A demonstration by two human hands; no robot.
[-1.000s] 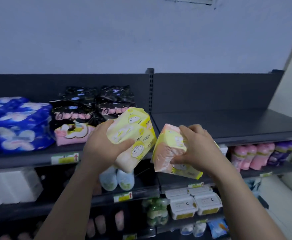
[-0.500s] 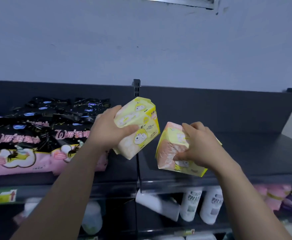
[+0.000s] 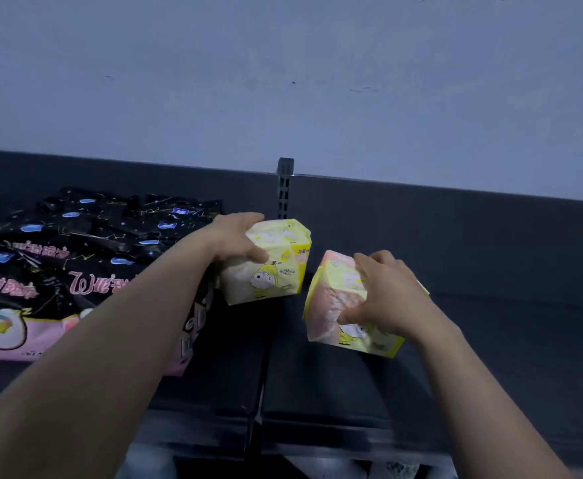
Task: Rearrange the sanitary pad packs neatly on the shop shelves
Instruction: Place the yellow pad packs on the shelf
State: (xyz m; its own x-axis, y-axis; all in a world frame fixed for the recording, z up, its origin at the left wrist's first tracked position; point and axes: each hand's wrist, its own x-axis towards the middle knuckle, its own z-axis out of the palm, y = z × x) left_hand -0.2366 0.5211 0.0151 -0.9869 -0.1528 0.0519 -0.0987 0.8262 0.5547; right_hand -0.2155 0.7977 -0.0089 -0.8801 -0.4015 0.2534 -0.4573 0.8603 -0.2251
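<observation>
A: Now, fingers first. Left side?

B: Left hand (image 3: 238, 242): fingers (image 3: 250, 218) curled over the top edge of the left yellow pad pack (image 3: 276, 271), thumb pressed on its front face. Firm hold. Cartoon face on the pack faces the camera.

A: Right side?

B: Right hand (image 3: 383, 295): fingertips (image 3: 364, 266) spread across the top of the right yellow pad pack (image 3: 331, 305), thumb hooked on its near face. Gripping. This pack is tilted, with its pinkish side turned left.

A: Where do the packs sit?

B: Both are over the dark top shelf (image 3: 507, 340), close beside each other with a narrow gap between. The left pack is near the back panel, just below the slotted upright post (image 3: 285, 188). Cannot tell whether either pack touches the shelf surface.

A: Further out?

B: Black-and-pink pad packs (image 3: 76, 271) are piled on the shelf at left, partly behind the left forearm. Pale blue-grey wall (image 3: 283, 81) above the back panel.
</observation>
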